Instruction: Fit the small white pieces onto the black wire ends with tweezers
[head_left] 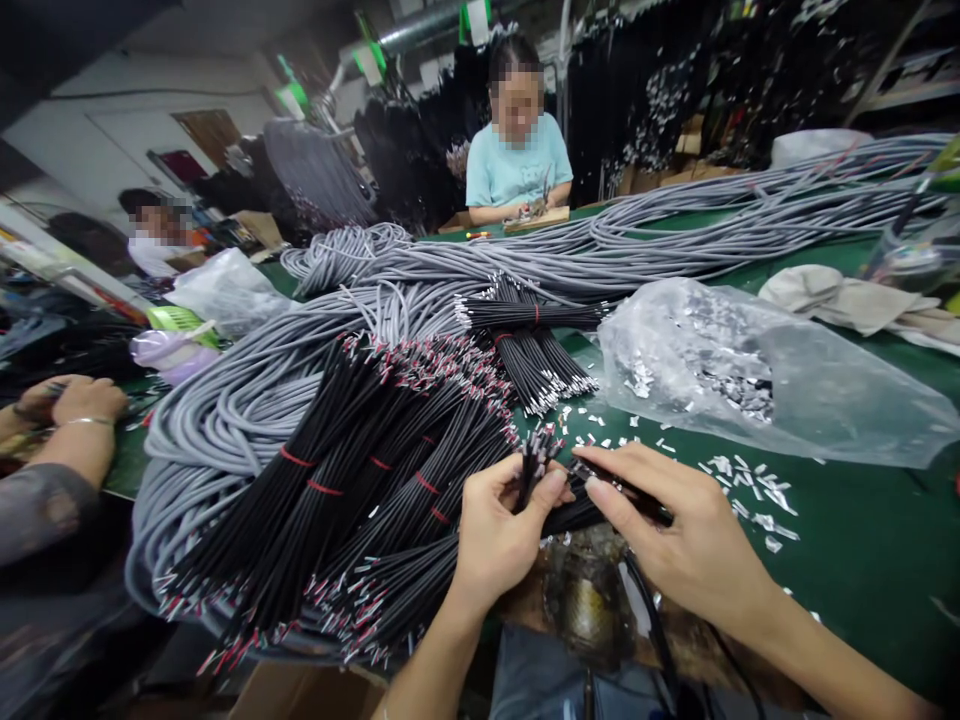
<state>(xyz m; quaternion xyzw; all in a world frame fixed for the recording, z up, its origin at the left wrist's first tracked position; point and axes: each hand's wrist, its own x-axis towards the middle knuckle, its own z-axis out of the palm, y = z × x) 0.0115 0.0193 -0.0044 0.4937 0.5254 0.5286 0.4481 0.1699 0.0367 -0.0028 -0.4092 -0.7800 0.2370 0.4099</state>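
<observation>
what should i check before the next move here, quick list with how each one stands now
1. Left grip closed on the black wires: ok, their ends stick up past the fingers.
2. Right grip holding the slim dark item: ok, pinched between thumb and fingers.
3. What that item is: cannot tell, the hand covers much of it.
4. Green table free of scraps: not ok, silvery scraps lie scattered.
5. Translucent bag apart from both hands: ok, it lies beyond them.

On the flat green tabletop point(862, 530), long grey cables point(487, 262) lie behind the bulging translucent plastic bag point(840, 400); tied thin black wire bundles point(300, 480) lie left of the bag, small flat silvery scraps point(724, 466) before it.
</observation>
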